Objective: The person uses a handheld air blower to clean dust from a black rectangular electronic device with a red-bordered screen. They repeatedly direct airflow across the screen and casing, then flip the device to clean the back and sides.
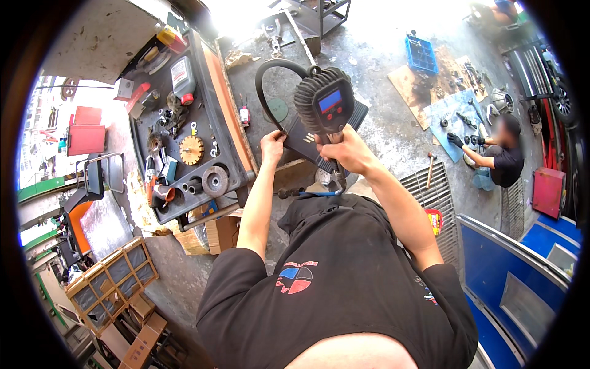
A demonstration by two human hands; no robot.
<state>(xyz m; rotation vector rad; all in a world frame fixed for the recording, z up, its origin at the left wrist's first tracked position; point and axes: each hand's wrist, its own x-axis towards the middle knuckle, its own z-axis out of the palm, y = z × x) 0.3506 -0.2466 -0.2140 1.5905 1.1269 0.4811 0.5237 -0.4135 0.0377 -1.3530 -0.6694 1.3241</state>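
Observation:
A digital tyre inflator gauge (310, 98) with a ribbed black cover, a lit blue screen and red buttons is gripped at its handle by my right hand (350, 152). From its top a black hose (260, 83) loops over to the left and down. My left hand (272, 146) is closed on the hose's lower end, fingers pinched together. Behind the gauge shows a flat black ribbed case (300, 136); whether a hand touches it I cannot tell. Below the right hand, a fitting with a blue hose (319, 194) hangs near my waist.
At left stands a black-topped tool cart (236, 101) with a toothed disc (192, 150), a bottle (182, 79) and an orange power tool (161, 190). A gloved co-worker (507, 147) handles parts at right. A hammer (429, 172) lies on a floor grate (445, 200). Blue panels (510, 270) stand lower right.

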